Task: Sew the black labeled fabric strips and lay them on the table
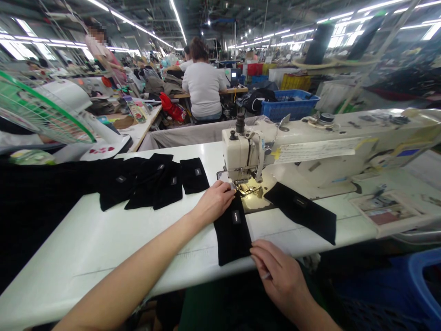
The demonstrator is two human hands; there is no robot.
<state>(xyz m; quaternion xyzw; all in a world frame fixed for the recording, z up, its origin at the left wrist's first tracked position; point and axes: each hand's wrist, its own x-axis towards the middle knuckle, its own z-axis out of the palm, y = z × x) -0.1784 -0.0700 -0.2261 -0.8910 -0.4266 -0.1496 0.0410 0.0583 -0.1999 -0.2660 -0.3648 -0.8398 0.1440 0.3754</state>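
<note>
A black fabric piece (232, 239) with a small label lies in front of the sewing machine (243, 154), its far end beside the lit needle area. My left hand (215, 202) is closed on its upper left part, fingertips close to the presser foot. At the lower right edge of the same piece, my right hand (275, 271) pinches the fabric between thumb and fingers. Another labelled black piece (310, 214) lies to the right of the needle area. Several more black pieces (165, 184) overlap on the left of the table, with a separate one (195, 175) nearest the machine.
The white table (138, 239) has its front edge close to my body. A green-rimmed fan (51, 110) stands at the left. On the right are a small tray (389, 209) and a blue basket (416, 276). A person in white (204, 87) sits ahead.
</note>
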